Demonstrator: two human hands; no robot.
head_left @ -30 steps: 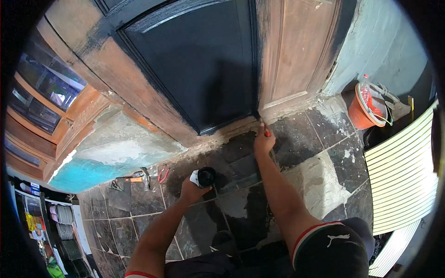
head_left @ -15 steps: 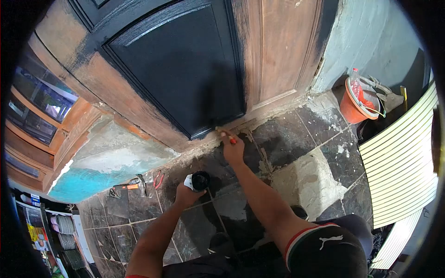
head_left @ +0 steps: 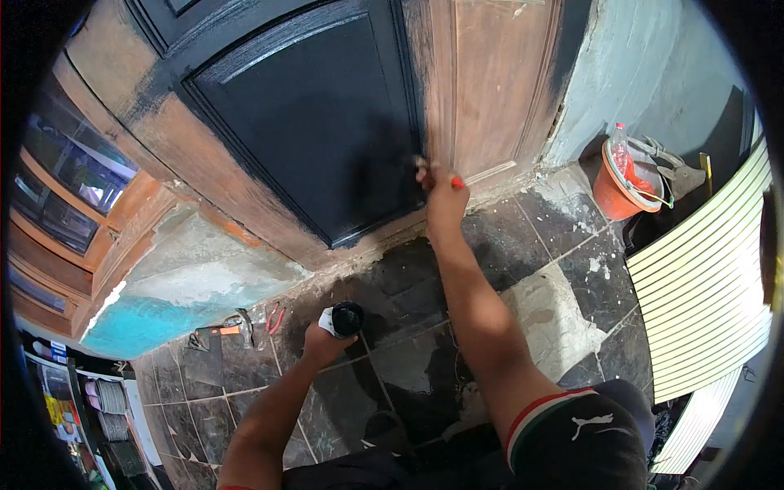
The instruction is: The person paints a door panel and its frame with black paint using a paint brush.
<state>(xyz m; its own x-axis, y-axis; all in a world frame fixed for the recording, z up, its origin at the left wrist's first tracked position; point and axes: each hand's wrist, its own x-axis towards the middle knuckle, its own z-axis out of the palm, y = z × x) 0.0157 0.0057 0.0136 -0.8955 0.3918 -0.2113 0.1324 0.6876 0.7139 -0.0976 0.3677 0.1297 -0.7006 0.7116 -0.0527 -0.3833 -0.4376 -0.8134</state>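
- At the far left, one wood-framed window (head_left: pixel 73 180) stands by a low wall (head_left: pixel 196 261), grey above and teal along its lower edge
- On the dark tiles near that wall lie one pair of red-handled pliers (head_left: pixel 279 315) and one tool with an orange part (head_left: pixel 229 331)
- The left hand (head_left: pixel 326 344) is curled round one cup (head_left: pixel 347 319), which sits within its fingers over the floor, mouth up; it looks round and black inside, with a white patch on its left side
- Beyond the cup rises one dark panel (head_left: pixel 310 114), arched at the top, streaky on its moulding
- The right hand (head_left: pixel 446 198) pinches one brush-like tool (head_left: pixel 457 182); its orange-red end pokes out at the right of the fist, its pale tip ahead of the fingertips by the panel's right edge, and I can't tell whether they touch
- One brown wooden panel (head_left: pixel 498 90) follows
- Then one orange bucket (head_left: pixel 611 192) with one clear bottle (head_left: pixel 619 147), and two ribbed cream sheets (head_left: pixel 702 278)
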